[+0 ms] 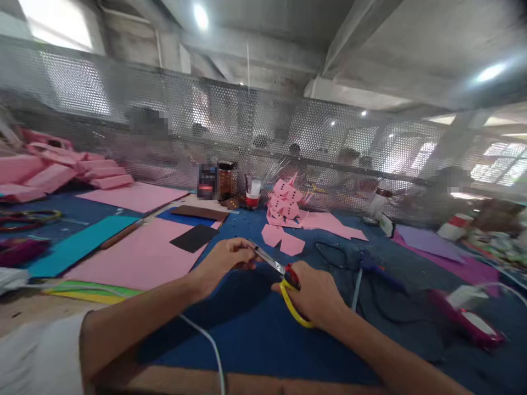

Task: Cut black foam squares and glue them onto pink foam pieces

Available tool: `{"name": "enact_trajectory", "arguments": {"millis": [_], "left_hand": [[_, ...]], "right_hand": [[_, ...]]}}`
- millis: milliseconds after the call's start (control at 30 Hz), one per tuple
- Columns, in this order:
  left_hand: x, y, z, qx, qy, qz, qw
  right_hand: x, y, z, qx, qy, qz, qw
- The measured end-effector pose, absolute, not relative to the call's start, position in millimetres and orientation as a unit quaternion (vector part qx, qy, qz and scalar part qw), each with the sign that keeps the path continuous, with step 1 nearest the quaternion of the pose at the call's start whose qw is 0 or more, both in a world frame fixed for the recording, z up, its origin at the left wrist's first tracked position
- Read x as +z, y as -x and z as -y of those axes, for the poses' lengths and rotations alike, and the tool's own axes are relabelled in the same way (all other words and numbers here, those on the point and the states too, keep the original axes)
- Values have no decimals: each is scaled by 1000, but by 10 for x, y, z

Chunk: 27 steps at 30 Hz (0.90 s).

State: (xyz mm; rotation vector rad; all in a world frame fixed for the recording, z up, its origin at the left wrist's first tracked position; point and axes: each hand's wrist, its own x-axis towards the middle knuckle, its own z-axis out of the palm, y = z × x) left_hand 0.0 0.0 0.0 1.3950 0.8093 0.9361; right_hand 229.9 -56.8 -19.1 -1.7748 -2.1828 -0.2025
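My right hand [315, 296] grips a pair of scissors [284, 280] with yellow and red handles, fingers through the loops. The metal blades point left and up toward my left hand [226, 258]. My left hand is closed in a pinch at the blade tips, but what it pinches is too small to make out. Both hands hover over a dark blue cloth [247, 329] on the table.
Large pink sheets [140, 255] and a black square [194, 238] lie left. A stack of pink cut shapes with holes [285, 204] stands behind the hands, jars [216, 181] further back. A glue gun [473, 323] and cables lie right. A mesh screen [263, 126] closes the back.
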Motion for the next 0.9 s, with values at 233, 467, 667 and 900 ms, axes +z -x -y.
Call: {"name": "enact_trajectory", "arguments": {"millis": [233,467,667,900], "left_hand": [[12,-2,-22,396,-602,-358,593],[-2,11,-23,396,-603,-358,593],[0,4,-32,395,-602,-359,594],[-4,3,-37,393,-596,-378,589]], "right_hand": [[-196,-2300,593,-82,618,767,149],[-195,-2301,601,-94,616,768,147],[-206,-2299,590,-97,619,766,142],[-181,-2288,592,-73,630,762,131]]}}
